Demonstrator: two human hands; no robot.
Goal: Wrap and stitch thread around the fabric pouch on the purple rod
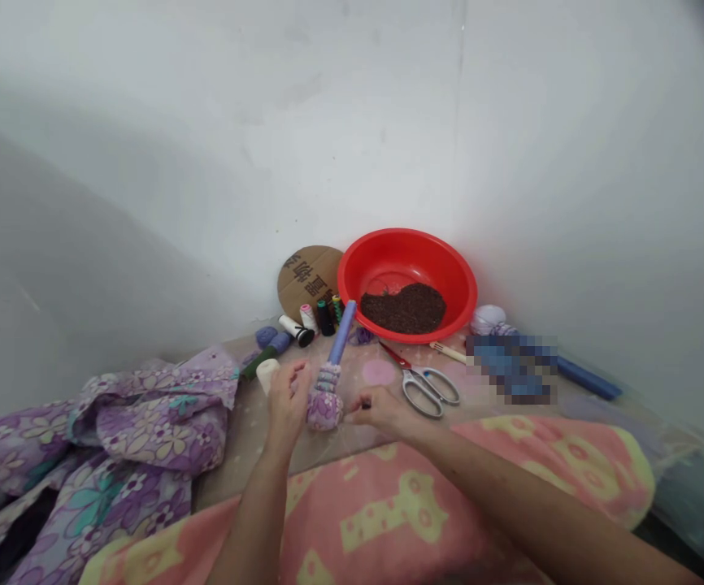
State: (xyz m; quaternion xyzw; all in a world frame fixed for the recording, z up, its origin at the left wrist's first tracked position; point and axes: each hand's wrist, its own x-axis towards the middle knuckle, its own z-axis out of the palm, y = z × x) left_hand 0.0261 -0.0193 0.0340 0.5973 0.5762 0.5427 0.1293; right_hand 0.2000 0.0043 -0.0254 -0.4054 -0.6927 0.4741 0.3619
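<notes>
The floral cloth-wrapped head of the purple-handled mallet (325, 409) sits on the surface (239, 455) between the left hand (289, 398) and the right hand (378, 409). The right fingers are pinched together beside the head; whether the left fingers grip it, I cannot tell.

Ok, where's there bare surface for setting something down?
Bare patches show between the floral cloth and left forearm, and between the scissors and blurred blue item. It's crowded left of the red basin, where spools cluster.
</notes>
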